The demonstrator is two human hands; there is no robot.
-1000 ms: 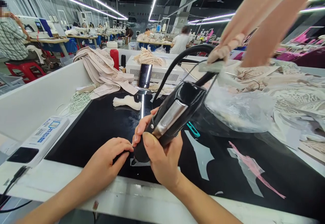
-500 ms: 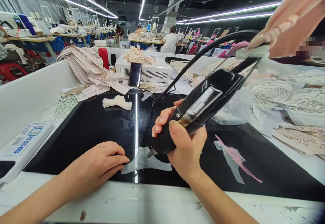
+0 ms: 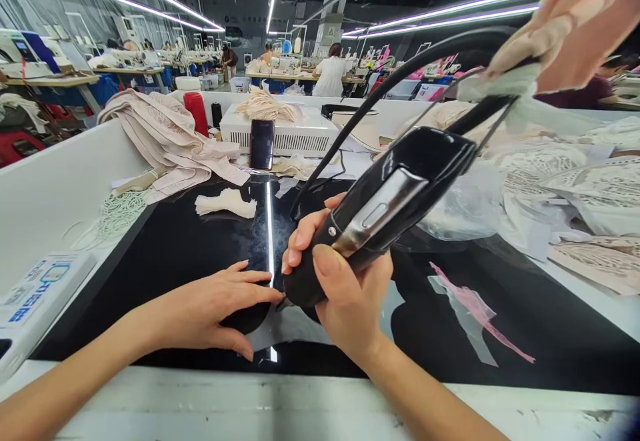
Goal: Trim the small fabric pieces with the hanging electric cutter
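My right hand (image 3: 345,287) is wrapped round a black hand-held cutting tool (image 3: 385,207) with a silver plate; its tip points down to the left at the glossy black worktop (image 3: 200,241). A thick black cable (image 3: 380,94) arcs up from the tool's rear. My left hand (image 3: 220,311) lies flat with fingers spread, pressing a black fabric piece (image 3: 247,317) onto the worktop right beside the tool tip. A translucent cut piece (image 3: 295,327) lies under the tip.
Pale scraps (image 3: 475,314) lie right of my hand. Beige lace garments (image 3: 170,137) pile up far left, lace pieces (image 3: 575,181) at right. A white box unit (image 3: 295,137) with a phone (image 3: 261,144) leaning on it stands behind. A boxed item (image 3: 35,291) sits left. People work at far tables.
My left hand has slid right and spread its fingers on the black piece. The tool has come back left and lower, its tip now beside my left fingertips.
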